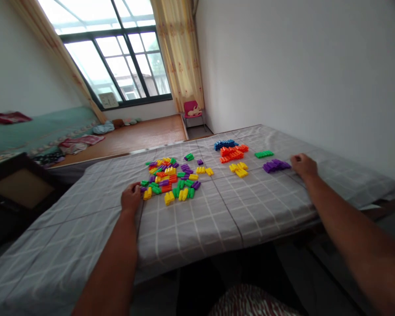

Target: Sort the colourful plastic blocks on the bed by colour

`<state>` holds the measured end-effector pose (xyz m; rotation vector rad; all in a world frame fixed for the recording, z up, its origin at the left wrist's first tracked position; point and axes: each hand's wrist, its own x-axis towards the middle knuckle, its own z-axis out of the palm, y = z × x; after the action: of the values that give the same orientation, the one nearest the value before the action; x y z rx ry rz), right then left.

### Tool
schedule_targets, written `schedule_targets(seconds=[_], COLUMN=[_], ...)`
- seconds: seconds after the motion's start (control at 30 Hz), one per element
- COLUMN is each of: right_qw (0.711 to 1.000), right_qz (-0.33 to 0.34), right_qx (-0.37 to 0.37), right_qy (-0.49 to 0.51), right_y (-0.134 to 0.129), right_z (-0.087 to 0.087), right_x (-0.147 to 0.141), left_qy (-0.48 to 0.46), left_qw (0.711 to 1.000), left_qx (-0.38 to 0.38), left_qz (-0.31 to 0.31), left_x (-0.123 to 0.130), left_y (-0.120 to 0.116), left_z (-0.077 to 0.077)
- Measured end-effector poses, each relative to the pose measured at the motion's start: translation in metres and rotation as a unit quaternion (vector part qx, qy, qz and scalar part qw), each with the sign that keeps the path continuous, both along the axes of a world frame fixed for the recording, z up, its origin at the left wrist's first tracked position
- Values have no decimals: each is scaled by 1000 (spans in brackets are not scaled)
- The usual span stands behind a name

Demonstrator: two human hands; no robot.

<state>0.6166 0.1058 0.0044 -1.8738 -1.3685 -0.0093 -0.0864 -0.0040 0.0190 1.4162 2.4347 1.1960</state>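
A mixed pile of yellow, green, purple and orange plastic pieces [166, 183] lies on the left half of the cloth. My left hand [131, 197] rests at the pile's left edge, its fingers curled; whatever they hold, if anything, is too small to tell. Farther right lie single-colour groups: blue pieces [225, 144], orange pieces [233, 153], yellow pieces [239, 169], a green row [263, 154] and purple pieces [275, 165]. Just right of the purple group is my right hand [303, 165], closed, its fingertips hidden from view.
A grey checked cloth [197, 224] covers the table. Behind it are a low wooden platform [145, 131] with cloths and a pink chair [192, 109] holding a soft toy. A dark cabinet [16, 188] stands at the left, and a white wall runs along the right.
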Motion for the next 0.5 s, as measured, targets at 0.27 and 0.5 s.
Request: schedule_targets(seconds=[0.27,0.5], right_qw=[980,856], right_qz=[106,511], right_qx=[168,9], right_qy=[-31,-73], right_y=[-7,-23], right_z=[34,47], right_x=[-86,-294], left_qy=[70,58], left_qw=[997,998], left_qx=[-16,0], left_qz=[2,-14], left_x=[11,10], left_y=[-1,-2], left_z=[3,-2])
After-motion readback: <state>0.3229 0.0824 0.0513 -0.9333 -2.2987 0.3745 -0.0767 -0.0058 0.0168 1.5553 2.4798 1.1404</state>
